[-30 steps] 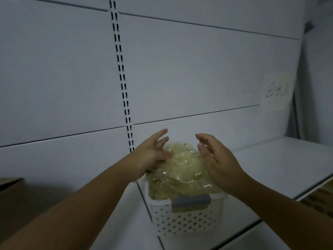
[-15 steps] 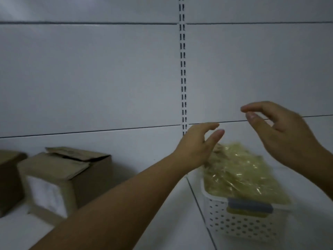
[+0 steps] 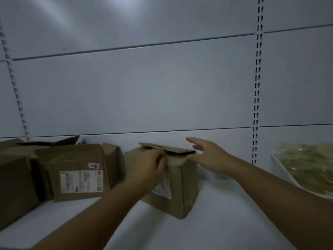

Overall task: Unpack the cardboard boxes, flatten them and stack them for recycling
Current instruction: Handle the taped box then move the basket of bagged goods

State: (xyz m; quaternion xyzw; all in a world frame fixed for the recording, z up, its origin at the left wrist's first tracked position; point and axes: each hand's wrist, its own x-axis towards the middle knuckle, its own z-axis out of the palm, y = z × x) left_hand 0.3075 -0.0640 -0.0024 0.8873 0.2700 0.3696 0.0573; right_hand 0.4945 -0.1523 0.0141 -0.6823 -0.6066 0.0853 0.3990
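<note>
A small brown cardboard box with loose top flaps and a shipping label stands on the white shelf, centre. My left hand curls over its front top edge and grips the flap there. My right hand reaches in from the right with straight, spread fingers, its thumb touching the box's top right edge. A larger labelled box sits to the left, and another box fills the far left.
A white perforated basket heaped with clear-wrapped yellowish packets stands at the right edge of the shelf. White back panels with slotted uprights rise behind. Bare shelf lies between the small box and the basket.
The view has swung left from the basket to the boxes. Both hands left the packets and moved onto the small box; my left hand now grips its flap.
</note>
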